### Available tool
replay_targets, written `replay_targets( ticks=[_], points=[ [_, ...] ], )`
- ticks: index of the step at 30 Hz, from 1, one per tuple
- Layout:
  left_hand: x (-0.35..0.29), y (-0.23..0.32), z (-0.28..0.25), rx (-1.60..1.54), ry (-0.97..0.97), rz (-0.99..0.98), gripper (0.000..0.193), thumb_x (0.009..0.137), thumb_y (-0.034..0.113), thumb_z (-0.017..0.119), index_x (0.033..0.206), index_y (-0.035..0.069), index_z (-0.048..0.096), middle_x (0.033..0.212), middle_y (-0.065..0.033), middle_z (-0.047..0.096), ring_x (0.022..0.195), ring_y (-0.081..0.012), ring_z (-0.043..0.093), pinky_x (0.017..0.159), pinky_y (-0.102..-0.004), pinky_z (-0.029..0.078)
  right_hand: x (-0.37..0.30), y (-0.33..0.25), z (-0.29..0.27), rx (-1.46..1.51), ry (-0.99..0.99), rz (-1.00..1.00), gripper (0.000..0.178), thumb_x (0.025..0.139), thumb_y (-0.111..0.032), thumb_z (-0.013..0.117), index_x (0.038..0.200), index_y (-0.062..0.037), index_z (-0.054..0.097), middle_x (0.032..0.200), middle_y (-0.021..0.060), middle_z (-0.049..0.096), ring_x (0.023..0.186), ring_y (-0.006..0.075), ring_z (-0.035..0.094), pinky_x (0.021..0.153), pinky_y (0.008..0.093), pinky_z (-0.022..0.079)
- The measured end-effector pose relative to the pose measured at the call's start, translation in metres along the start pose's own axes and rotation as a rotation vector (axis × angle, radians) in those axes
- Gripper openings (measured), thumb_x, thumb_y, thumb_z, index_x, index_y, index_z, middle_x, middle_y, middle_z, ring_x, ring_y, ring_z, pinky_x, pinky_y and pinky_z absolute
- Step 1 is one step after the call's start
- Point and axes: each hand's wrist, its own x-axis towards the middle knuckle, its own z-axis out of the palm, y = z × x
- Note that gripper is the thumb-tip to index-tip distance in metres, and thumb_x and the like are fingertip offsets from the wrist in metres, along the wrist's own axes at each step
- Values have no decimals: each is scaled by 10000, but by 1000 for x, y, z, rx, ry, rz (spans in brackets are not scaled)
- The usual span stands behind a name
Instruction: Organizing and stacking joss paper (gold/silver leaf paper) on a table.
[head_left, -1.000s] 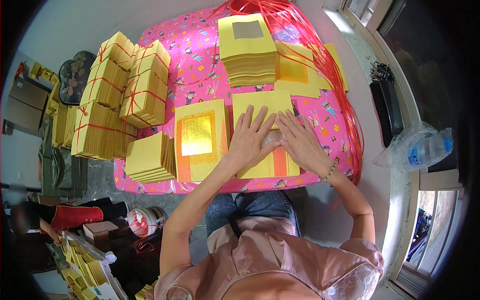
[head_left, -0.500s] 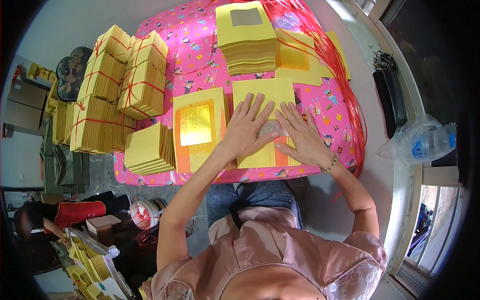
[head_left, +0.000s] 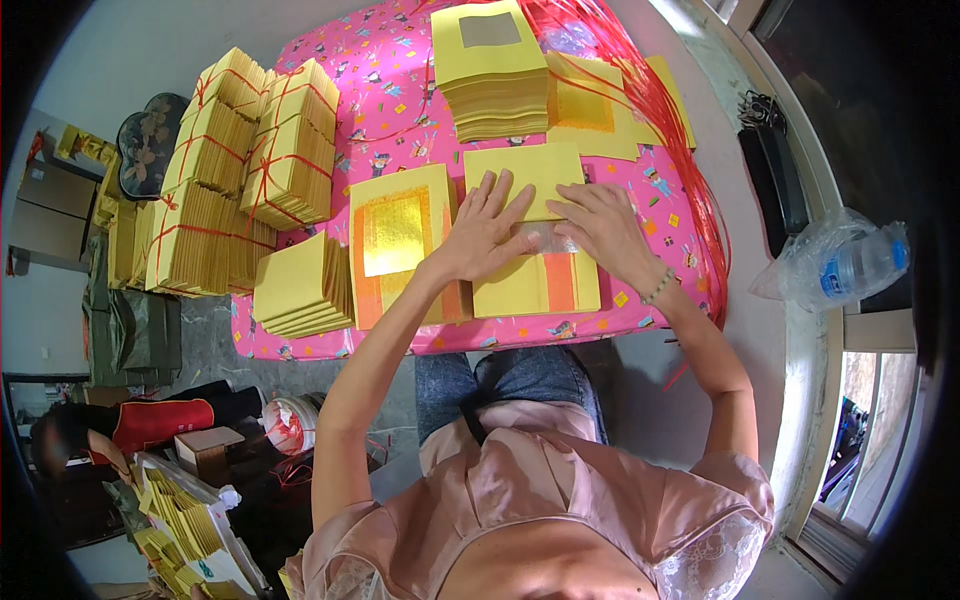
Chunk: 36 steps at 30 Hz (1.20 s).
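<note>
- On the counter, which is wearing a glossy pink sheet printed with small cartoon figures (head_left: 395,70), a rectangular yellow paper piece with an orange stripe (head_left: 518,290) is lying directly before the person, near the front edge.
- The left hand (head_left: 485,230) is resting palm down on this paper, fingers stretched and slightly spread, gripping nothing.
- The right hand (head_left: 607,228) is lying over its right side, fingers loosely bent and together, also grasping nothing; a beaded bracelet (head_left: 658,287) is circling that wrist.
- Between the hands, a shiny silvery patch (head_left: 555,243) is showing on the paper.
- Just left of it, a yellow paper stack with a shiny gold square (head_left: 395,240) is sitting, and a low pile of folded plain yellow paper (head_left: 298,288) is standing beside that.
- Farther left, yellow paper bundles tied with red string (head_left: 290,180) are standing in rows.
- Beyond the hands, a tall yellow paper stack topped by a grey square (head_left: 490,75) is rising, with long red plastic strands (head_left: 690,205) trailing down the counter's right side.
- At the lower left, a co-worker in red and black (head_left: 165,425) is reaching toward more yellow paper (head_left: 185,515).
</note>
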Motion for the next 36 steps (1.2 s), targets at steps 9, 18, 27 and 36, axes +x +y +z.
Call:
replay_targets(
  ticks=[9,18,27,36],
  points=[
    [12,16,0,337,282,-3,568,950,411,596,1423,117,485,1447,-193,484,1366,-389,423,1108,-515,348,17,28,10,-130,195,-294,250,811,-223,743,1033,-116,702,997,37,717,887,205,663,874,357,495],
    [24,28,-3,528,456,89,545,867,109,575,1404,108,485,1357,-160,548,1254,-363,516,1056,-496,398,13,28,-15,208,340,314,526,944,-310,676,1350,-7,536,1194,137,650,1120,252,632,949,372,497],
    [20,84,2,453,522,177,595,834,137,666,1410,170,521,1394,-143,548,1282,-342,517,1070,-491,407,-35,45,-44,1272,201,793,502,1005,-119,571,1446,22,379,1264,150,619,1159,179,604,971,305,491],
    [-52,77,-1,-157,526,45,512,821,100,728,1317,74,602,1278,-166,609,1201,-361,553,1003,-456,458,-140,93,-30,1217,372,954,413,1022,-42,476,1425,1,400,1243,163,633,1148,199,620,980,304,491]
  ],
)
